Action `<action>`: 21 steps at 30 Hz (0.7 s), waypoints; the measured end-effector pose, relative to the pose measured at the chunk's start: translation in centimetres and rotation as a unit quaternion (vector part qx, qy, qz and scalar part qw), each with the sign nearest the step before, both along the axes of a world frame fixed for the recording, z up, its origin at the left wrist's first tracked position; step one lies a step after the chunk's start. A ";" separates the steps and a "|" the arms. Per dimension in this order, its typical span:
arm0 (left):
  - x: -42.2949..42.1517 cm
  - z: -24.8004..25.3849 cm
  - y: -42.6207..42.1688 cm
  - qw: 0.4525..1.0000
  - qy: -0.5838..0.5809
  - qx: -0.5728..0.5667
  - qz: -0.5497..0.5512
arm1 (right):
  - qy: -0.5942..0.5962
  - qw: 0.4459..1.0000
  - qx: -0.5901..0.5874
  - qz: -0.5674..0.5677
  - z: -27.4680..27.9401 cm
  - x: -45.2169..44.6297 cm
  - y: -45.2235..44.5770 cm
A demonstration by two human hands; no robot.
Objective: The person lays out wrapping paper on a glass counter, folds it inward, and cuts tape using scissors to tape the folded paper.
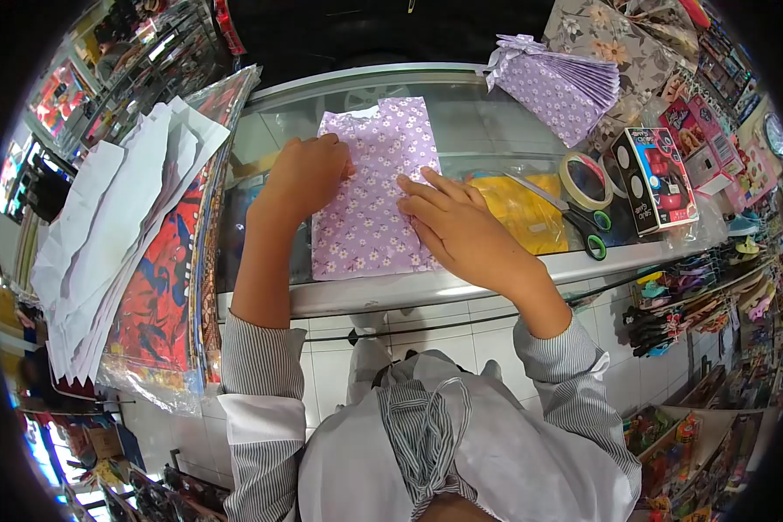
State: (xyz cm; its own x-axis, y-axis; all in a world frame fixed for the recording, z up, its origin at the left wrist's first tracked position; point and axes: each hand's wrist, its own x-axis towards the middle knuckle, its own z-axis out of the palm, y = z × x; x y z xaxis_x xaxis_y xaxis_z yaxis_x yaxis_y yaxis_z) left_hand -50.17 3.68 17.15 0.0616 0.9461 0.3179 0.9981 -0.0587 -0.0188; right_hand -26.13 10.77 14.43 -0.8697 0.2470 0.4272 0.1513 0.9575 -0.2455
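Note:
A folded piece of purple wrapping paper point(374, 235) with small white flowers lies flat on the glass counter, its top edge uneven with a pale gap. My left hand point(309, 174) is at its upper left side, fingers curled and pressed together at the paper; the fingertips are partly hidden. My right hand point(470, 226) rests on the paper's right side with fingers stretched out and apart. Just right of that hand are scissors point(574, 213) with black and green handles, lying partly over a yellow plastic packet point(518, 213). A roll of tape point(585, 181) sits beside them.
Pleated purple floral paper point(557, 87) stands at the back right, near brown floral paper point(596, 43). A boxed toy point(654, 183) is at the right end. White paper sheets point(122, 217) lie over wrapped sheets point(161, 304) on the left. The counter's metal edge point(357, 297) runs nearest me.

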 end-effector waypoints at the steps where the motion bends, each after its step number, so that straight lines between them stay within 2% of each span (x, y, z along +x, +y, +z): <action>1: 0.0 0.0 0.0 1.000 -0.005 0.002 -0.005 | 0.000 1.000 0.001 -0.001 0.0 0.0 0.0; 16: -0.3 -0.1 0.1 0.999 0.004 0.028 -0.031 | -0.037 0.999 -0.022 -0.014 0.7 0.1 -0.2; 21: 0.1 -0.1 0.1 1.000 0.020 0.022 -0.006 | -0.042 0.999 -0.020 -0.010 0.7 0.1 -0.1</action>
